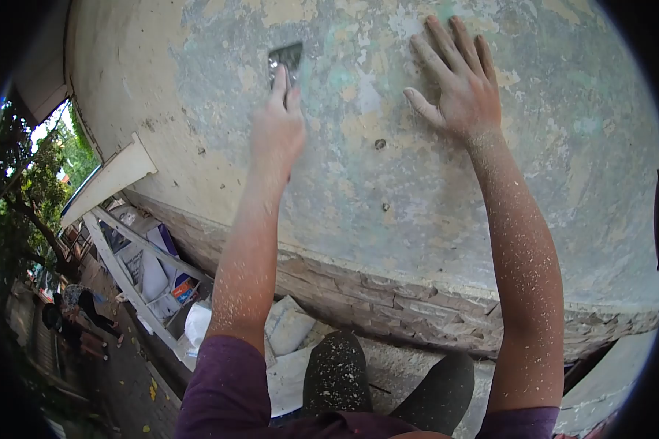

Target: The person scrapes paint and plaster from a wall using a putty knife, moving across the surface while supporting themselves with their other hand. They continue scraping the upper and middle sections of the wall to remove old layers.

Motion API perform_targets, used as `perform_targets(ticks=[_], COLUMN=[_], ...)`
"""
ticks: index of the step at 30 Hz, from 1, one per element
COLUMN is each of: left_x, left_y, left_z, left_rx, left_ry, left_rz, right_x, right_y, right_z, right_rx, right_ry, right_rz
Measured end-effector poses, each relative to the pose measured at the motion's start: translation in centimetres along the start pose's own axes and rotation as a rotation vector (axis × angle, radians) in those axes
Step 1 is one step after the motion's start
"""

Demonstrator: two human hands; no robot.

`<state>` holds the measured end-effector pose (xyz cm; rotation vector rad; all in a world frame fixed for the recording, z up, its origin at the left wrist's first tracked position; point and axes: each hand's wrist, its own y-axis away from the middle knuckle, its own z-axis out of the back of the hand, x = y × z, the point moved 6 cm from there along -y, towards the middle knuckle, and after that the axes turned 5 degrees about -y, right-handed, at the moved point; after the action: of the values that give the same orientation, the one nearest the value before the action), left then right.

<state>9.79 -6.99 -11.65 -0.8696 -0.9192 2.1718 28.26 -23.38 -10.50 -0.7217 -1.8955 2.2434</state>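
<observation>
My left hand [278,121] grips the handle of a metal scraper [285,57] and presses its blade against a wall [359,175] of peeling, flaking paint. My right hand [458,77] lies flat on the same wall to the right of the scraper, fingers spread and pointing up, holding nothing. Both forearms are speckled with pale paint flakes. The scraper's handle is hidden inside my left fist.
A rough stone course [417,307] runs along the wall's base. Below lie white bags [289,325] and a leaning ladder [128,274] beside stacked materials. A white ledge [113,179] juts from the wall at left. People [80,314] sit far left on the ground near trees.
</observation>
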Motion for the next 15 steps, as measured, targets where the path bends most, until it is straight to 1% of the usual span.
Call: perform_targets(ticks=[1, 2, 3, 4, 5, 7, 8, 9, 11, 13, 15], left_x=[1.7, 2.7, 2.9, 3.3, 3.6, 1.3, 0.6, 0.4, 0.6, 2.5, 6.1], left_y=[2.6, 2.9, 3.1, 3.2, 1.2, -4.0, -5.1, -4.7, -3.0, 1.9, 8.0], left_z=[-1.7, -2.2, -2.0, -1.8, -1.3, 2.0, 3.1, 3.3, 3.0, 1.4, -1.6], left_rx=[0.072, 0.069, 0.06, 0.056, 0.002, -0.068, -0.091, -0.073, -0.001, 0.104, 0.256], left_ry=[0.007, -0.004, -0.003, 0.005, 0.019, 0.022, 0.013, 0.017, -0.044, 0.176, 0.429], left_rz=[0.042, 0.041, 0.02, 0.006, 0.001, -0.018, -0.032, -0.02, 0.014, 0.104, 0.252], right_x=[0.3, 0.8, 0.8, 0.6, 0.4, 0.6, 0.5, 0.5, 0.6, 0.7, 0.8], right_y=[0.0, -0.2, -0.3, -0.5, -0.6, -0.6, -0.6, -0.6, -0.6, -0.4, -0.4], right_z=[0.6, 1.1, 1.6, 1.8, 1.7, 1.7, 1.7, 1.5, 1.4, 1.3, 1.4], right_rx=[-0.083, -0.083, -0.085, -0.028, 0.035, 0.039, 0.026, 0.047, 0.01, 0.008, -0.006], right_ry=[0.011, 0.07, 0.067, -0.025, -0.116, -0.106, -0.093, -0.096, -0.065, -0.063, -0.057], right_rz=[0.036, 0.051, 0.046, 0.013, -0.02, -0.016, -0.008, -0.006, 0.018, 0.029, 0.022])
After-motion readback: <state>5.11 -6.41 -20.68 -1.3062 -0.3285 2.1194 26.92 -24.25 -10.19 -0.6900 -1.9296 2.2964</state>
